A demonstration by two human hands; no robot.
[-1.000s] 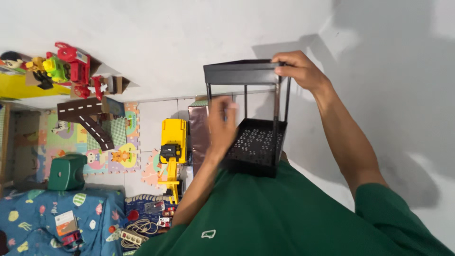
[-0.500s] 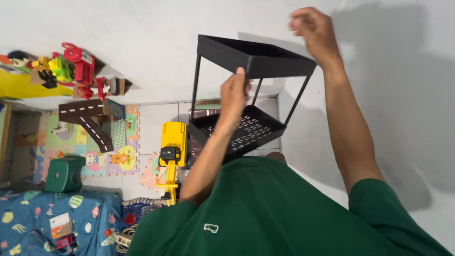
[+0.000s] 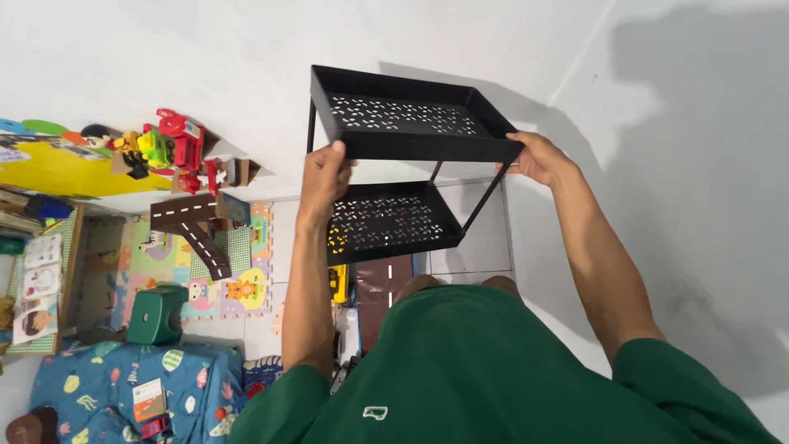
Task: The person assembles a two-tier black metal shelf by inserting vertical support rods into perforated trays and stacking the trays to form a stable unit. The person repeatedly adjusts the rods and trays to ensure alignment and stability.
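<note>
Nearest, a green shirt [image 3: 493, 370] filling the lower frame, both bare arms reaching up and away from it. Left hand [image 3: 323, 174] wrapped around the near-left corner of a black two-tier metal rack [image 3: 407, 164], fingers curled over the upper tray's rim; right hand [image 3: 536, 159] closed on the opposite corner of that same rim. Held so, one hand at each end, probably to keep the rack level and steady in the air, clear of the floor. Upper tray tilted enough to show its perforated base; lower tray hanging beneath on thin black posts, likewise perforated. Below the rack, a dark strip with white dashes like a toy road [image 3: 386, 284], on pale floor tiles. Farther left, a blue patterned cloth [image 3: 107, 386], a green plastic stool [image 3: 156, 312], a colourful foam play mat [image 3: 209, 271] with another dark toy road piece [image 3: 197, 230] across it. Beyond, red and green toy vehicles [image 3: 168, 144] against a plain white wall [image 3: 164, 57], a yellow surface just beside them.
</note>
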